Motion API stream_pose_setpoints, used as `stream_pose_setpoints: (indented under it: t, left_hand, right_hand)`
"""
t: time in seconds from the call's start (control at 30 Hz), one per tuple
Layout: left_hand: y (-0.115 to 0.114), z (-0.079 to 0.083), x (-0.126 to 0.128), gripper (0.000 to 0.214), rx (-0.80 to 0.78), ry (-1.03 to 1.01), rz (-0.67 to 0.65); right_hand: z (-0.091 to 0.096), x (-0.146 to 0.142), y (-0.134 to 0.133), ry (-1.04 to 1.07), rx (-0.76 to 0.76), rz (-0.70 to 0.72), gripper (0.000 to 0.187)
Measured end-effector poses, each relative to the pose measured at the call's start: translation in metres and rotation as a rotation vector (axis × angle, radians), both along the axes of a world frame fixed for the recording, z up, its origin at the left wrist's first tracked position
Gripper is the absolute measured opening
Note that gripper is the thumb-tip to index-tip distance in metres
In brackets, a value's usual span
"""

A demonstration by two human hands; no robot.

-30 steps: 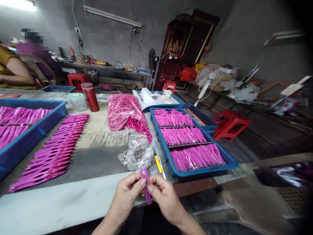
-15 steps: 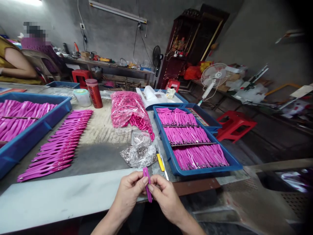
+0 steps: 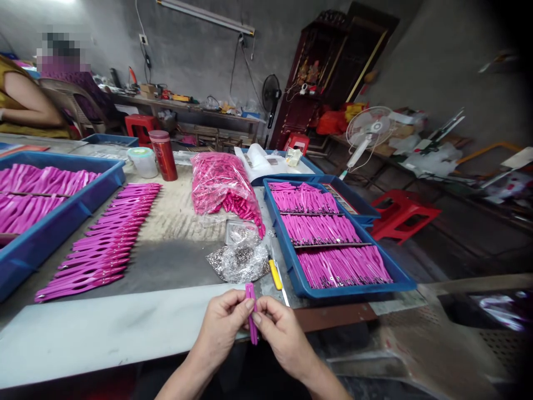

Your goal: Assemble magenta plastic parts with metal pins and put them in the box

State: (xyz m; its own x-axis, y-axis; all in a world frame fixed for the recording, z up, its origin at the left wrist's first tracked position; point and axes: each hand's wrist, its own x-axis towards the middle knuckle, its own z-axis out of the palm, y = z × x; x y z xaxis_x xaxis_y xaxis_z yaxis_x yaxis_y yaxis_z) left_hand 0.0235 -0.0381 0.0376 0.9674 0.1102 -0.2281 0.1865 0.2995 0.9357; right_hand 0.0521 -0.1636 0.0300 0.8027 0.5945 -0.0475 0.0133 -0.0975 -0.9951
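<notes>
A slim magenta plastic piece [image 3: 251,312], looking like a long hair clip, stands nearly upright above the table's front edge. My left hand [image 3: 227,319] pinches it from the left between thumb and fingers. From the right, my right hand [image 3: 281,330] pinches the same piece, fingertips close to the left thumb. Just beyond my hands lies a clear plastic bag [image 3: 244,261] of small shiny metal parts. A yellow-handled tool [image 3: 275,275] lies beside it. To the left, a slanting row of similar magenta pieces [image 3: 102,239] with redder ends rests on the table.
A blue tray [image 3: 310,290] of magenta pieces stands at right, another blue tray [image 3: 79,214] at left. Behind are a bag of pinkish-red parts [image 3: 222,186], a red tumbler [image 3: 163,158] and a lidded tub [image 3: 142,162]. A white board [image 3: 116,330] lines the front edge.
The view has shifted slightly, so the table things sit a little further right. Both hands keep their pinch on the magenta piece, which stands a little more upright.
</notes>
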Motion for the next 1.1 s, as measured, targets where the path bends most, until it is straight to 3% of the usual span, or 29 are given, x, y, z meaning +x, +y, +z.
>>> stream_pose_setpoints:
  t: [0.17, 0.3, 0.43, 0.63, 0.93, 1.0, 1.1]
  left_hand:
    - [0.004, -0.003, -0.001, 0.033, 0.095, -0.026, -0.015]
    - [0.011, 0.000, -0.004, 0.028, 0.352, -0.134, -0.080]
    - [0.014, 0.006, -0.010, 0.029, 0.550, -0.164, -0.244]
    - [0.013, 0.007, -0.014, 0.029, 0.645, -0.137, -0.331]
    - [0.004, -0.007, -0.012, 0.026, 0.587, -0.190, -0.167]
    - [0.001, -0.013, -0.012, 0.021, 0.702, -0.273, -0.077]
    - [-0.001, -0.022, -0.010, 0.019, 1.004, -0.455, 0.071]
  right_hand:
    - [0.000, 0.003, -0.002, -0.027, -0.048, 0.039, 0.022]
    - [0.008, 0.014, -0.010, -0.224, -0.190, 0.045, 0.023]
    - [0.021, 0.023, -0.013, -0.389, -0.255, 0.116, 0.021]
    - [0.025, 0.024, -0.010, -0.500, -0.318, 0.219, 0.021]
    - [0.012, 0.022, 0.000, -0.395, -0.300, -0.004, 0.027]
    - [0.007, 0.022, 0.002, -0.367, -0.292, -0.062, 0.029]
    - [0.000, 0.022, 0.008, -0.317, -0.278, -0.139, 0.030]
